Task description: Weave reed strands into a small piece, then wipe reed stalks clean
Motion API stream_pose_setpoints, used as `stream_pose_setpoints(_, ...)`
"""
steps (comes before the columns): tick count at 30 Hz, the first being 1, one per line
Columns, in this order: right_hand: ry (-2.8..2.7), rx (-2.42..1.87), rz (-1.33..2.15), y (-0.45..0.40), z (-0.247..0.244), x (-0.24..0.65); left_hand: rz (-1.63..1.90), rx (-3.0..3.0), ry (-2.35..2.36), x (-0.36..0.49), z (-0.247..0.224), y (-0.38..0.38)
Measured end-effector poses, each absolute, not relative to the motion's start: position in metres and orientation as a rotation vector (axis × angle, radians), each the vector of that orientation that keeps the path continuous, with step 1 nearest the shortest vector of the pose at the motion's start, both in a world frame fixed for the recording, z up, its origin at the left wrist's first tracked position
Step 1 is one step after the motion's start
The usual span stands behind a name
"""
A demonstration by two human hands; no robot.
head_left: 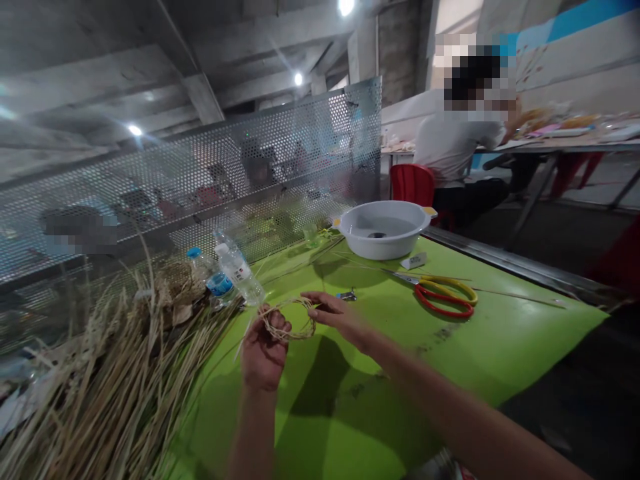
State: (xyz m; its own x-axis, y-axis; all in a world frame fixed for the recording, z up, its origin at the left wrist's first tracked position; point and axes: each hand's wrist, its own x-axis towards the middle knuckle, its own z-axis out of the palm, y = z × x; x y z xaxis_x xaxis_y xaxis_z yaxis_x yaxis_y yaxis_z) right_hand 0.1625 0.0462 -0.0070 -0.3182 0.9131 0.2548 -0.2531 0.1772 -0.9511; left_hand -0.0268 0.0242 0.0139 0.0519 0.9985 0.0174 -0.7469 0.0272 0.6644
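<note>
A ring of twisted straw strands (295, 333) is held up above the green tabletop (380, 413). My left hand (267, 347) is closed round the ring's left side, its fingers curled over the strands. At the ring's upper right, my right hand (340, 319) has its thumb and fingers closed on the rim. Loose strand ends stick out near the left hand. A small metal clipper-like tool (347, 295) lies on the table just beyond the right hand.
Long dry straw stalks (115, 387) cover the left side. Two plastic bottles (237, 270) lean beside them. Scissors (445, 297) with red and yellow handles lie right of a white basin (383, 230) of water. A perforated metal screen (280, 173) stands behind; a person (450, 147) sits far right.
</note>
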Motion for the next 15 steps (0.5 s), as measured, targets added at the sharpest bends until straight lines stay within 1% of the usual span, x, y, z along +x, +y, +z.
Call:
stream_pose_setpoints(6, -1.249, -0.629, 1.735, 0.0375, -0.003, 0.1596, 1.501, 0.644, 0.642, -0.0281, 0.012, 0.0203)
stream_pose_setpoints(12, -1.219, -0.58, 1.697, 0.0406, -0.0014, 0.1633, 1.422, 0.891, 0.621, -0.0246, 0.0146, 0.0195)
stream_pose_setpoints(15, -1.256, -0.582, 1.602, 0.0419, 0.0001, 0.1669, 1.358, 0.983, 0.649, -0.022, 0.015, 0.018)
